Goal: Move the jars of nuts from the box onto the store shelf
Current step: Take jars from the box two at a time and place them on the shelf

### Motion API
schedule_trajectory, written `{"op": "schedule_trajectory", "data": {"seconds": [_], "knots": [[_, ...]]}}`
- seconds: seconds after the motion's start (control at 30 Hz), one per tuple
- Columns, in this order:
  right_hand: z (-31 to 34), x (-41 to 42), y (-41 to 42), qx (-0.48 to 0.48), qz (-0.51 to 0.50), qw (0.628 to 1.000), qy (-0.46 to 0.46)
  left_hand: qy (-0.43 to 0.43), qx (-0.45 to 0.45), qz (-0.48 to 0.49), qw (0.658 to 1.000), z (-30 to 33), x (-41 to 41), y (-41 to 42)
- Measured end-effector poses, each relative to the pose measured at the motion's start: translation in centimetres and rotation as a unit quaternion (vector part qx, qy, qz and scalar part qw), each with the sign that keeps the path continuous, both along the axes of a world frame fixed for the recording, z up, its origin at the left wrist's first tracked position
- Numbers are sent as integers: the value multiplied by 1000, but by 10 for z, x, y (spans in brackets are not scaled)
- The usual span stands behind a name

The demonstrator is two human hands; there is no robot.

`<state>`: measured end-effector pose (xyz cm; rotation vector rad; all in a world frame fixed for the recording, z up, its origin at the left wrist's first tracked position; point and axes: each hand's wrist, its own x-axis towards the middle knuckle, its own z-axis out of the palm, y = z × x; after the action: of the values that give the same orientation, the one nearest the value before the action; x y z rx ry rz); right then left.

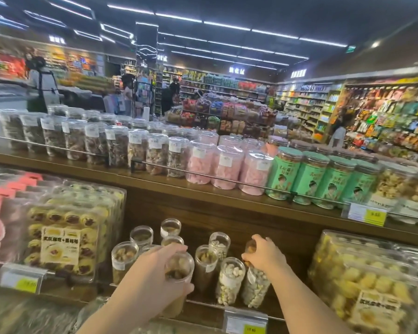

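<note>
Head view: two clear jars of nuts are held at the lower store shelf [227, 307]. A jar of brown nuts [179, 268] is gripped around its upper body by the left hand [155, 278], the thumb [187, 286] pressed on the near side and the fingers [176, 248] curled over the far side of the lid. A second jar [250, 248], mostly hidden, is closed over from above by the right hand [263, 255]; it appears to sit on top of a standing jar of pale nuts [255, 288]. Between the hands stand a dark-filled jar [204, 266] and another jar of pale nuts [229, 280]. More jars [141, 236] are ranked behind the left hand, one [123, 260] just beside it. Boxed pastries [63, 239] flank the left side, boxed biscuits [362, 280] the right. A price tag [246, 321] is clipped to the front rail. Pink jars [225, 166] and green canisters [307, 177] fill the upper shelf.
</note>
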<state>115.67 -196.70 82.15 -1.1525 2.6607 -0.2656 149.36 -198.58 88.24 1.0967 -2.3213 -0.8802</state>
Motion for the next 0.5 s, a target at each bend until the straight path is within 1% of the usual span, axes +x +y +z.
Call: {"op": "schedule_trajectory", "data": {"seconds": [0.1,0.3,0.4,0.5], "knots": [[14,2,7,-3,-8,1000,22,0,-5,-10,1000,16,-14,-15],[35,16,54,-84,22,994,65,20,-43,-2,999,38,-54,-74],[43,17,76,-117,10,992,46,34,-51,17,998,34,-78,-99],[51,14,94,-136,-2,990,28,36,-30,25,999,15,-98,-108]]}}
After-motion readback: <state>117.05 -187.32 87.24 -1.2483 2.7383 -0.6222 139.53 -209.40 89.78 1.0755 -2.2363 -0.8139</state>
